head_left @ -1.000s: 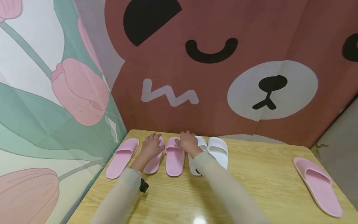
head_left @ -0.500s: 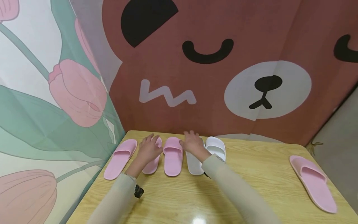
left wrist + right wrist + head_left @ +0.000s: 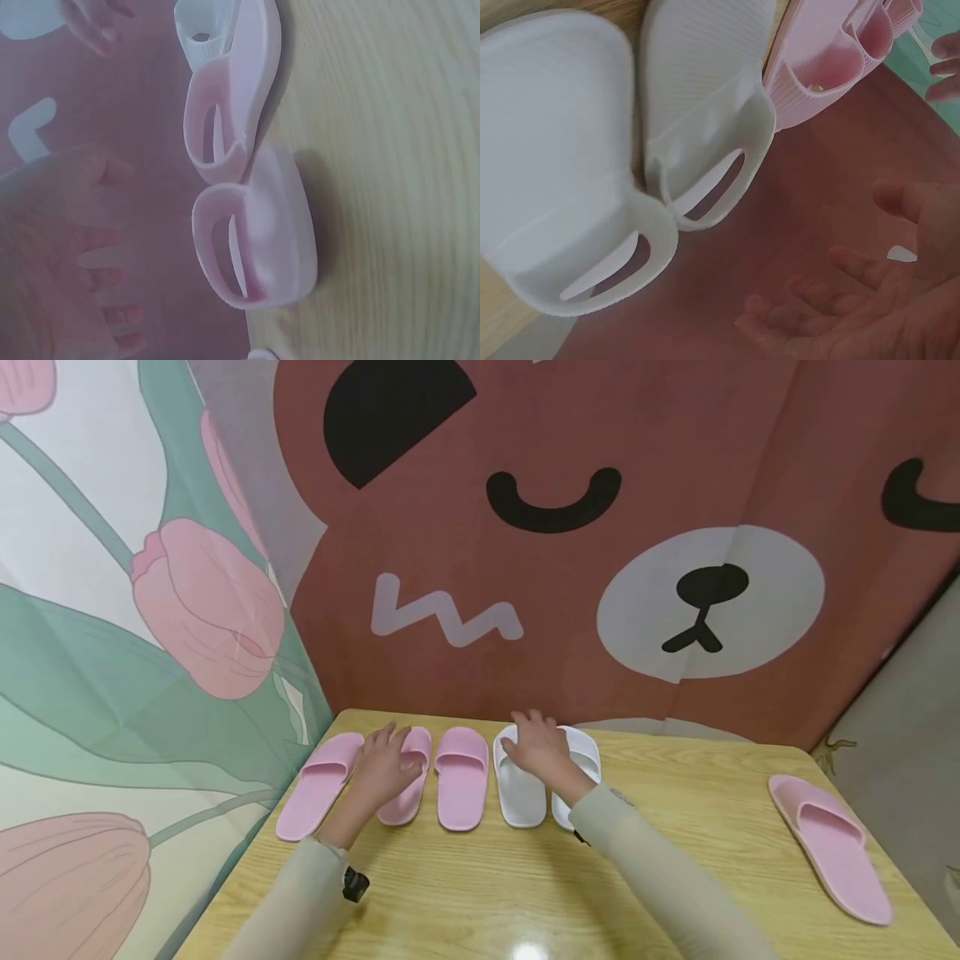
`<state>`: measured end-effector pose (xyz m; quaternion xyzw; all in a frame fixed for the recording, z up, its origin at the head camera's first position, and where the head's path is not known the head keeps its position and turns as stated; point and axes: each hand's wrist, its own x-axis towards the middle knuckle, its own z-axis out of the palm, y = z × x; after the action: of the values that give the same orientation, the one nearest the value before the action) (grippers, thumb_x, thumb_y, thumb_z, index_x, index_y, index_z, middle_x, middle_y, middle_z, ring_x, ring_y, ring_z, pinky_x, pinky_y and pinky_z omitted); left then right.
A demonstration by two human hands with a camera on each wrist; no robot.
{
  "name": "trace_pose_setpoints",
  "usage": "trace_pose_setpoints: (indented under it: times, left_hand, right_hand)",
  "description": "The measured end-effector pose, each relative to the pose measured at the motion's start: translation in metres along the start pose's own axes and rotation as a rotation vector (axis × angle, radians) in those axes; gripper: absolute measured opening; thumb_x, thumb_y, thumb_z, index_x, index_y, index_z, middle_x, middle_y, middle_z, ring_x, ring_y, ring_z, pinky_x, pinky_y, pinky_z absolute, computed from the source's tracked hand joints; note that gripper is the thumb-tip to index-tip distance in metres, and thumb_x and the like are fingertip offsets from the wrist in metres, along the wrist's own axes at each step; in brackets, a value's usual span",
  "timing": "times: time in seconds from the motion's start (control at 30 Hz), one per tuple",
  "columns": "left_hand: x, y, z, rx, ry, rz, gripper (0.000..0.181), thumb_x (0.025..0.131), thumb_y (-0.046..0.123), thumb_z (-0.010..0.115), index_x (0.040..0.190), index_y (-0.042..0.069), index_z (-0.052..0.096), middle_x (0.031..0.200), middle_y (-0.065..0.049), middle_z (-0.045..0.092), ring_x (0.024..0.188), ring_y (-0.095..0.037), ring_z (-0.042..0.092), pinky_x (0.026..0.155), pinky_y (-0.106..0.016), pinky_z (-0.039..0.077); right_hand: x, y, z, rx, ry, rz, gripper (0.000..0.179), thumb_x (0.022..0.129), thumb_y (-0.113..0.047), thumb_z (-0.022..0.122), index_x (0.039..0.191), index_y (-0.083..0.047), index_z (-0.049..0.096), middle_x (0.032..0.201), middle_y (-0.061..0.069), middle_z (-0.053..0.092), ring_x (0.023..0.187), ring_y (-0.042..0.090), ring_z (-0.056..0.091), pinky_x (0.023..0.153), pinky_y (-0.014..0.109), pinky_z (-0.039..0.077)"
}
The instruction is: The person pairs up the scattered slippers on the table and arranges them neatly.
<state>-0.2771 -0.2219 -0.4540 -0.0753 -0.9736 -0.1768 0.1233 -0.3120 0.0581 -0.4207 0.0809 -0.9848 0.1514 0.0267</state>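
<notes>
In the head view my left hand [image 3: 381, 770] hangs with loosely spread fingers above the leftmost pink slipper [image 3: 315, 793] and the second pink slipper [image 3: 405, 797]. The left wrist view shows that hand [image 3: 56, 247] apart from the slippers, holding nothing. A third pink slipper [image 3: 461, 792] lies just right of them, toes to the back. My right hand [image 3: 542, 747] is over the left white slipper [image 3: 521, 797] and the right white slipper [image 3: 583, 745], partly covering both. In the right wrist view its fingers [image 3: 817, 296] are relaxed, clear of the white straps.
The slippers stand in a row on a wooden table [image 3: 465, 893], near its back edge. One more pink slipper [image 3: 832, 852] lies alone at the right side. Behind rises a bear-print curtain [image 3: 450, 677], and a tulip-print curtain [image 3: 210, 610] is at the left.
My right hand has moved right, from between the third pink and left white slippers to over the white pair. The left hand has drifted a little left. The slippers stay put.
</notes>
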Motion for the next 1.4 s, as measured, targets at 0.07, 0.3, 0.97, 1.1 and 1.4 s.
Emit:
trace_pose_setpoints:
  times: [0.07, 0.3, 0.97, 1.1, 1.4]
  left_hand:
    - [-0.002, -0.003, -0.002, 0.005, -0.013, -0.009, 0.074, 0.085, 0.036, 0.069, 0.148, 0.005, 0.048, 0.155, -0.027, 0.038, 0.14, -0.052, 0.034, 0.11, -0.068, 0.029]
    - [-0.009, -0.019, -0.006, -0.028, -0.019, -0.027, 0.073, 0.086, 0.034, 0.067, 0.149, 0.004, 0.047, 0.157, -0.028, 0.034, 0.141, -0.053, 0.029, 0.109, -0.071, 0.024]
    - [-0.018, -0.048, -0.018, -0.083, -0.001, -0.086, 0.068, 0.091, 0.03, 0.066, 0.149, 0.001, 0.045, 0.157, -0.033, 0.028, 0.14, -0.056, 0.024, 0.109, -0.073, 0.021]
    - [-0.017, -0.053, -0.017, -0.069, -0.003, -0.094, 0.068, 0.091, 0.031, 0.065, 0.149, 0.002, 0.045, 0.157, -0.033, 0.028, 0.14, -0.056, 0.025, 0.108, -0.074, 0.022]
    - [-0.014, -0.061, -0.014, -0.059, 0.009, -0.107, 0.066, 0.09, 0.03, 0.065, 0.147, 0.001, 0.047, 0.156, -0.034, 0.029, 0.14, -0.056, 0.027, 0.107, -0.074, 0.024]
  right_hand:
    - [-0.003, 0.005, -0.003, 0.004, 0.001, 0.001, 0.06, 0.098, -0.043, 0.06, 0.15, -0.014, 0.049, 0.152, 0.017, 0.046, 0.134, 0.045, 0.045, 0.104, 0.062, 0.04]
    - [-0.015, 0.024, -0.01, 0.008, 0.019, -0.002, 0.062, 0.099, -0.043, 0.058, 0.151, -0.012, 0.047, 0.154, 0.019, 0.042, 0.137, 0.048, 0.042, 0.108, 0.064, 0.035]
    - [-0.041, 0.082, -0.019, 0.037, 0.072, 0.029, 0.058, 0.098, -0.036, 0.06, 0.146, -0.005, 0.052, 0.151, 0.026, 0.045, 0.133, 0.052, 0.045, 0.105, 0.066, 0.038]
    - [-0.045, 0.094, -0.025, 0.043, 0.09, 0.043, 0.055, 0.098, -0.035, 0.061, 0.144, -0.007, 0.054, 0.149, 0.026, 0.046, 0.131, 0.052, 0.046, 0.103, 0.067, 0.039]
    - [-0.054, 0.117, -0.037, 0.03, 0.097, 0.074, 0.058, 0.099, -0.035, 0.059, 0.147, -0.004, 0.05, 0.152, 0.03, 0.041, 0.133, 0.054, 0.043, 0.104, 0.068, 0.037]
